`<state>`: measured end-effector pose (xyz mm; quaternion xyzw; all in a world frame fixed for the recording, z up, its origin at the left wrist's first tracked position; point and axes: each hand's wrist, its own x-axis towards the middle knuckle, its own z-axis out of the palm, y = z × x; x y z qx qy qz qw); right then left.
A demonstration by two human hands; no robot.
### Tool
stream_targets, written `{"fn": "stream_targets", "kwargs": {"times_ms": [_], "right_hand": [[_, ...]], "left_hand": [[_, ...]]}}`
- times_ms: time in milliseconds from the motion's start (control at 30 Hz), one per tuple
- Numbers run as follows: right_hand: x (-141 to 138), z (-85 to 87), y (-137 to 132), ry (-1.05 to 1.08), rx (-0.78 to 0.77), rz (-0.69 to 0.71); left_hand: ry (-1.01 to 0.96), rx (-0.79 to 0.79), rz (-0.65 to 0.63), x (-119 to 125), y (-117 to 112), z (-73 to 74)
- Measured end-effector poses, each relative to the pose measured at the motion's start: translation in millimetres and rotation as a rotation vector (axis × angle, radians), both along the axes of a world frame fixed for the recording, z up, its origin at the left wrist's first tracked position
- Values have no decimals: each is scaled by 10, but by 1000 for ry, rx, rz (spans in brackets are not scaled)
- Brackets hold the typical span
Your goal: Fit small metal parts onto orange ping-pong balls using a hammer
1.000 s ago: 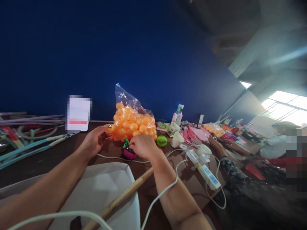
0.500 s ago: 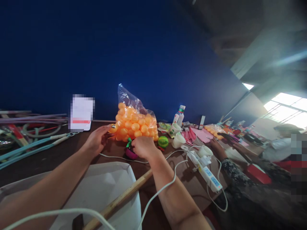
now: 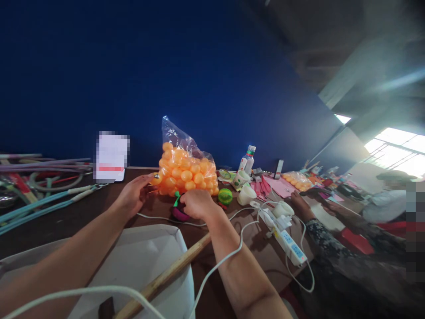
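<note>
My left hand pinches a small yellow-orange ball with a shiny silver spot, at the lower left side of a clear plastic bag. The bag stands upright, full of orange balls. In front of it, my right hand is closed at a round purple piece with a green top. The right fingertips are partly hidden behind the hand. Just right of that hand lies a green striped ball with a bit of red beneath it.
A white-lined box and a wooden stick lie close to me. White cables run past a power strip. Bottles, a white cup and pink sheets stand or lie right. Coloured rods lie left. A co-worker's arm reaches in.
Both my hands stay almost in place; the right one keeps to the purple piece. At the far right, the co-worker's hands and a red object have shifted slightly.
</note>
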<state>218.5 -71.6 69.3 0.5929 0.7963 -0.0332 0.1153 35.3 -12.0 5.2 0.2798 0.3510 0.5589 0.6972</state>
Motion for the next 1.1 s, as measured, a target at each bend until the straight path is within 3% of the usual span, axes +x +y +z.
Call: {"fn": "stream_targets", "kwargs": {"times_ms": [433, 667, 833, 967, 1100], "right_hand": [[10, 40, -21, 4, 5, -7], [-16, 85, -66, 48, 90, -13], [-7, 97, -72, 84, 135, -60], [12, 126, -88, 228, 214, -103], [-22, 134, -122, 513, 275, -74]], "left_hand": [[11, 1, -20, -20, 29, -51], [7, 13, -11, -20, 61, -85], [33, -3, -5, -13, 10, -31], [61, -30, -9, -7, -29, 16], [43, -25, 12, -3, 15, -24]]}}
